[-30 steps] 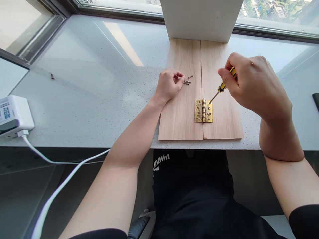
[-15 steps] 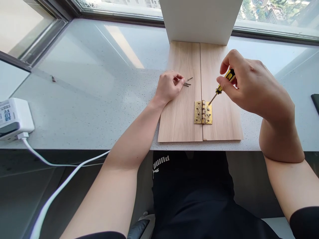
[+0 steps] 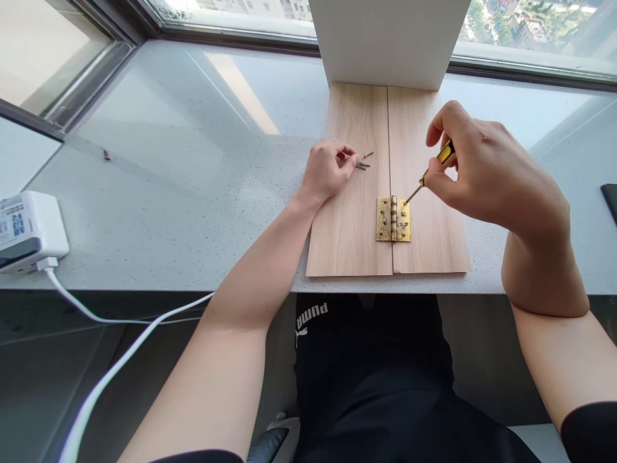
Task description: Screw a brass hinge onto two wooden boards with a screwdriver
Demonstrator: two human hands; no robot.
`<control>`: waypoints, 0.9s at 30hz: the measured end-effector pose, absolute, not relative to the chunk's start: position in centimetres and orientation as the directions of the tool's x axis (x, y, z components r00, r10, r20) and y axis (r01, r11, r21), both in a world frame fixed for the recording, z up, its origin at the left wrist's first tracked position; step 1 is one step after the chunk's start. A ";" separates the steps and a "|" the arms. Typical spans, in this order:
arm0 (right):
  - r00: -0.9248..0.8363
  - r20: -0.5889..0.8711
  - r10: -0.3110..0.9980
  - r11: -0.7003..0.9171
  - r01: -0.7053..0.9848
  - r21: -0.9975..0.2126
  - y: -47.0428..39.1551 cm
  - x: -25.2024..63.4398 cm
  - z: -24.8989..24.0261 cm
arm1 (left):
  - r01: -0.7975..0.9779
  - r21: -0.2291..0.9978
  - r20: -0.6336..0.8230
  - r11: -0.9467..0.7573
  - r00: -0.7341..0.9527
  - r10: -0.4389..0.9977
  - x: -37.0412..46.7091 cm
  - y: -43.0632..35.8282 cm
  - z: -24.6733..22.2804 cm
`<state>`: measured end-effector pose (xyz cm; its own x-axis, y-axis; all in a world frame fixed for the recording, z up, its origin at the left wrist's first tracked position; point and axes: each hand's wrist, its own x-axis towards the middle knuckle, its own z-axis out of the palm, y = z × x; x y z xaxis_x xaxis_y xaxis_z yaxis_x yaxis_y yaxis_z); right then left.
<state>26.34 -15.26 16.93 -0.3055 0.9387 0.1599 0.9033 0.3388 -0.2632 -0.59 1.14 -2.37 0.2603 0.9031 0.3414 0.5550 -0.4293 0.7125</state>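
Observation:
My right hand point(image 3: 491, 167) is closed on the yellow-and-black handle of a screwdriver point(image 3: 447, 152). The slanting shaft brings its tip to the upper right hole of a brass hinge point(image 3: 394, 220). This hinge lies unfolded across the seam between the left wood board point(image 3: 351, 225) and the right wood board point(image 3: 434, 238). Screw heads show in some holes of its right leaf; the left leaf's holes look dark. On the left board rests my left hand point(image 3: 330, 168), pinched on several small screws point(image 3: 362, 165) whose ends stick out past the fingertips.
Behind the boards stands a grey-white panel point(image 3: 388, 42) against the window. The speckled white counter point(image 3: 193, 180) carries a white charger point(image 3: 33, 231) with a cable point(image 3: 120, 360) hanging over the front edge. A dark object point(image 3: 611, 199) lies at the far right.
My right fingers have shifted round the screwdriver handle, and its tip stays at the same hinge hole. My left hand keeps its place; the whole view has moved very slightly.

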 end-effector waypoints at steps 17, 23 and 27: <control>-0.290 0.201 0.936 0.335 0.910 -0.245 -15.2 26.6 16.9 | 0.557 0.706 0.350 -0.438 0.263 0.899 -0.5 1.1 -2.5; -0.158 0.155 0.975 0.192 0.953 -0.233 -15.0 26.4 17.1 | 0.564 0.701 0.345 -0.437 0.268 0.900 -0.5 1.2 -2.5; -0.329 0.185 0.926 0.372 0.880 -0.295 -15.3 26.9 16.9 | 0.556 0.711 0.343 -0.430 0.259 0.903 -0.6 1.1 -2.4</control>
